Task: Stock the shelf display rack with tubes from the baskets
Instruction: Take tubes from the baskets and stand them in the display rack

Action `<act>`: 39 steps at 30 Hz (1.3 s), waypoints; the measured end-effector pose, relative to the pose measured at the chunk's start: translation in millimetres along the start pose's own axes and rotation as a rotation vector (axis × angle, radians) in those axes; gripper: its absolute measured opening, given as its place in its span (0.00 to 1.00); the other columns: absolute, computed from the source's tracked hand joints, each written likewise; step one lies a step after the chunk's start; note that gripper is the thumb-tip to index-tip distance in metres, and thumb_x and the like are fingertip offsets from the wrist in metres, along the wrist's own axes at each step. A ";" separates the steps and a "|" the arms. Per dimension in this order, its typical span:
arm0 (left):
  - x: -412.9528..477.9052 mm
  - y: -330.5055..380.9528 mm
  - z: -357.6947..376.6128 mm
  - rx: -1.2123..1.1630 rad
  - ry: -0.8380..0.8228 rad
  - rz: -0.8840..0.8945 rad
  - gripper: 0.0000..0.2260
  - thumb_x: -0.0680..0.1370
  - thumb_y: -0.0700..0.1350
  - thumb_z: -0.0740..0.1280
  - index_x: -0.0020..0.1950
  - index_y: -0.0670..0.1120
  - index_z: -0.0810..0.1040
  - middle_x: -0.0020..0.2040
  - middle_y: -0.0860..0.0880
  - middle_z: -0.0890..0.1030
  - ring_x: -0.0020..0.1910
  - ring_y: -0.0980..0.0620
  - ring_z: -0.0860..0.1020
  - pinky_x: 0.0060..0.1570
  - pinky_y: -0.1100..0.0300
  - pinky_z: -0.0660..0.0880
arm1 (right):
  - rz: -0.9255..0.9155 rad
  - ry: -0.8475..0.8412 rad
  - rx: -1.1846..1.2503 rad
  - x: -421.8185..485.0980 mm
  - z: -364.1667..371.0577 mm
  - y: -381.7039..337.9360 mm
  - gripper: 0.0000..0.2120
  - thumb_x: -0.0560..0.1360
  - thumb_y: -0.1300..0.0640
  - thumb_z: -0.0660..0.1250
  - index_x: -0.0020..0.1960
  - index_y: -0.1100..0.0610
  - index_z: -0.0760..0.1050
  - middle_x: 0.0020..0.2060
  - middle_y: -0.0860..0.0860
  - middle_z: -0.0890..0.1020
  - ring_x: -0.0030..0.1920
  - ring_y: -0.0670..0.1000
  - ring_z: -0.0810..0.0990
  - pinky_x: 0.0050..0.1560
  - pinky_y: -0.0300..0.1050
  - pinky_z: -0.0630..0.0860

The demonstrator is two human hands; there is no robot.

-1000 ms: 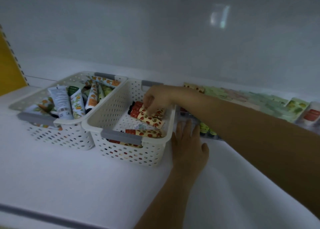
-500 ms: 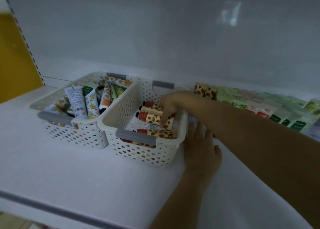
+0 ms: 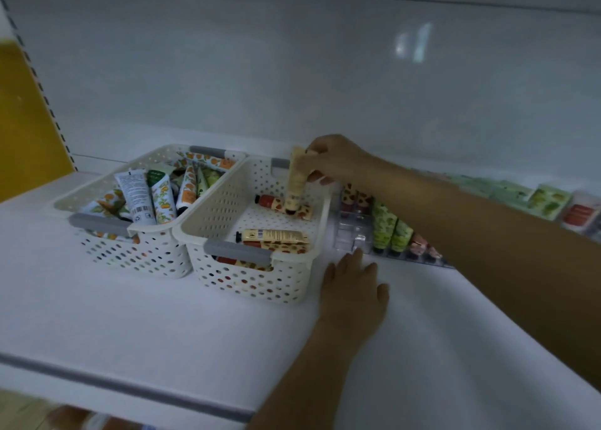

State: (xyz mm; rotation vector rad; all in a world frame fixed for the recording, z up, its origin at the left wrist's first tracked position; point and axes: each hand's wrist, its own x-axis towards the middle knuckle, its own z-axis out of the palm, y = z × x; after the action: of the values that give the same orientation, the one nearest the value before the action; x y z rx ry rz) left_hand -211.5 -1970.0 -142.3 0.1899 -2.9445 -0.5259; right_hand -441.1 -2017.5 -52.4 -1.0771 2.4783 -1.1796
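Two white perforated baskets stand side by side on the shelf. The right basket (image 3: 292, 280) holds a few cream tubes with red fruit print. My right hand (image 3: 331, 161) grips one such cream tube (image 3: 296, 179) by its flat end, hanging cap-down above that basket's far end. The left basket (image 3: 143, 257) is packed with orange and green printed tubes. A clear display rack (image 3: 353, 234) lies just right of the baskets, with green tubes (image 3: 388, 231) standing in it. My left hand (image 3: 353, 294) rests flat on the shelf, fingertips at the rack's front edge.
The white shelf (image 3: 162, 325) runs to a grey front lip at the bottom. A white back panel rises behind. A yellow upright (image 3: 22, 127) stands at the far left. More tubes (image 3: 549, 200) line the rack at the far right, partly hidden by my right arm.
My right hand has lifted a cream tube out of the right basket and raised it above the far end. My left hand has stayed flat on the shelf.
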 end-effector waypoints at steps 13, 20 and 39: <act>-20.9 -31.2 -8.9 -0.123 -0.022 0.181 0.21 0.80 0.55 0.56 0.73 0.53 0.62 0.75 0.58 0.58 0.74 0.60 0.52 0.70 0.67 0.48 | 0.055 0.332 0.580 -141.9 -41.7 -44.8 0.10 0.75 0.62 0.66 0.54 0.57 0.68 0.42 0.57 0.77 0.26 0.47 0.80 0.32 0.38 0.80; -20.4 -32.8 -8.7 -0.197 0.013 0.202 0.18 0.80 0.51 0.58 0.70 0.54 0.67 0.73 0.58 0.63 0.73 0.62 0.55 0.68 0.70 0.50 | 0.111 0.237 0.526 -135.3 -33.9 -42.8 0.14 0.71 0.70 0.69 0.51 0.60 0.68 0.49 0.59 0.73 0.41 0.54 0.80 0.36 0.38 0.81; -21.3 -33.6 -5.9 -0.259 0.088 0.228 0.17 0.80 0.50 0.58 0.69 0.52 0.69 0.73 0.57 0.64 0.73 0.61 0.55 0.67 0.71 0.49 | 0.060 0.185 -0.659 -95.6 -17.3 -33.9 0.17 0.76 0.44 0.63 0.49 0.59 0.77 0.47 0.55 0.80 0.50 0.56 0.78 0.46 0.45 0.73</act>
State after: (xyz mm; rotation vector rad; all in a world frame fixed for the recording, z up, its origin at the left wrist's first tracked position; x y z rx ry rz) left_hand -186.3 -2000.1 -151.1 -0.1462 -2.7293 -0.8298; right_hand -362.3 -1955.8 -28.3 -1.0440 3.1236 -0.4496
